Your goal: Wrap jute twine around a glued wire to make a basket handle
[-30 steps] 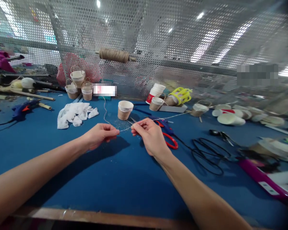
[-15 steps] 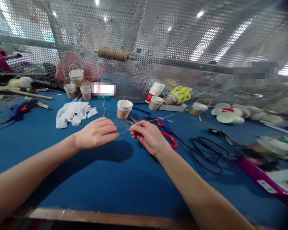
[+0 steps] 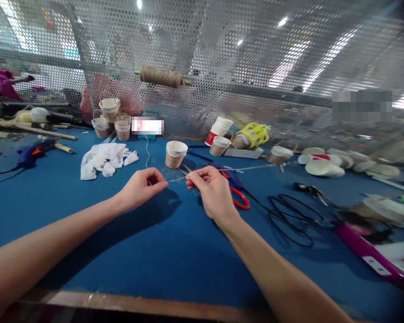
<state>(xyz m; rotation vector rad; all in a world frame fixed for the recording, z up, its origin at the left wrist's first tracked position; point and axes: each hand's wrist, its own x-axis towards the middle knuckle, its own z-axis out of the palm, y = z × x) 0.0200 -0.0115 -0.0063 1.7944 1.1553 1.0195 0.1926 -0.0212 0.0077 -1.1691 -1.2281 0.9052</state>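
A thin piece of twine (image 3: pixel 177 179) stretches between my two hands above the blue table. My left hand (image 3: pixel 143 187) pinches one end between thumb and forefinger. Further along, my right hand (image 3: pixel 213 190) grips it with closed fingers, and the loose end trails off to the right. Just behind my hands stands a small brown cup with a white lining (image 3: pixel 175 155), upright. Scissors with red handles (image 3: pixel 240 199) lie partly under my right hand, next to a blue glue gun (image 3: pixel 234 179).
White crumpled cloth (image 3: pixel 103 160) lies at left, with several lined cups with handles (image 3: pixel 109 107) behind it. Another glue gun (image 3: pixel 33 152) rests far left. A twine spool (image 3: pixel 160 76) hangs on the mesh. Black cable (image 3: pixel 289 220) and a purple power strip (image 3: pixel 363 249) lie at right.
My left hand has turned so that its thumb and forefinger pinch shows more clearly. My right hand has shifted slightly right, and the trailing twine has swung.
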